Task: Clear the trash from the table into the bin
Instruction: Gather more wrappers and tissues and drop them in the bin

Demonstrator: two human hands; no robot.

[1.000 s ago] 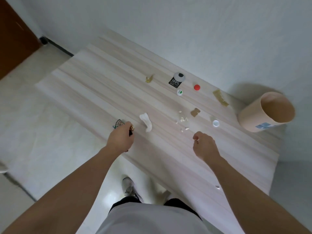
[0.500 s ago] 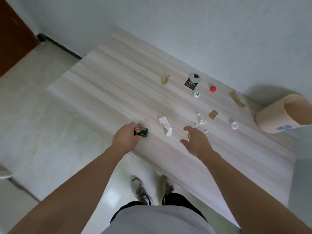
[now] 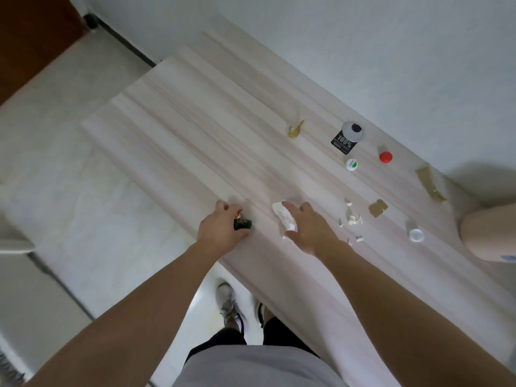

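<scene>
The left hand (image 3: 220, 230) gripped a green wrapper (image 3: 243, 224) in curled fingers. The right hand (image 3: 307, 227) hung with fingers spread wide over a crumpled white tissue (image 3: 284, 219), not yet closed on it, both well apart from the bin (image 3: 488, 236) at the worktop's (image 3: 195, 121) end. This looked like the gathering step: the right hand must close on the tissue, then carry toward the bin past paper scraps (image 3: 352, 219) and a white cap (image 3: 416, 235), with open room along the near edge.
</scene>
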